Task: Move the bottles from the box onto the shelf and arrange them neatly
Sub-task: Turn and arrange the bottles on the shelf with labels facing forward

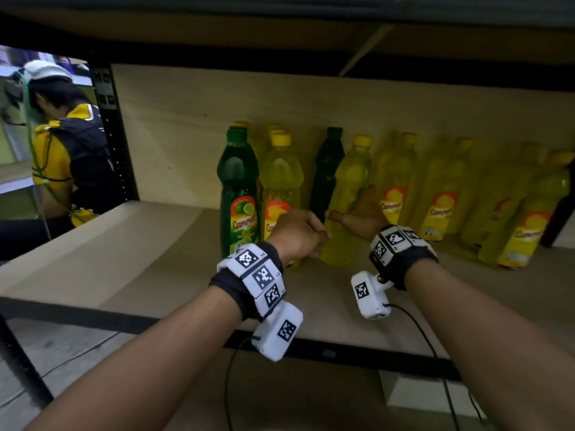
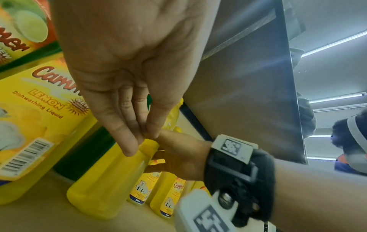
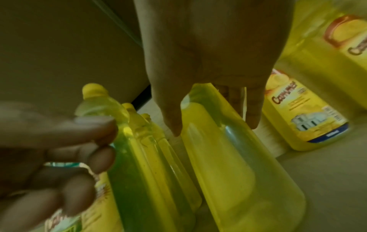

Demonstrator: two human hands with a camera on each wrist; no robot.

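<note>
On the shelf (image 1: 130, 244), your right hand (image 1: 362, 214) grips the yellow dishwashing-liquid bottle (image 1: 348, 200); your left hand (image 1: 297, 233) touches it, fingers straight.

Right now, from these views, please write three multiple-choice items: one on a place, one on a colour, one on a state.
1. Where does the front green bottle stand? A left end of the row; B right end; C on the floor.
2. Cap colour of the yellow bottle at the right hand? A red; B yellow; C white.
3. The right hand is: A flat on a box; B hanging free; C gripping the bottle.
Key: A, no bottle stands left of it; B, the cap is yellow; C, thumb and fingers wrap it.
</note>
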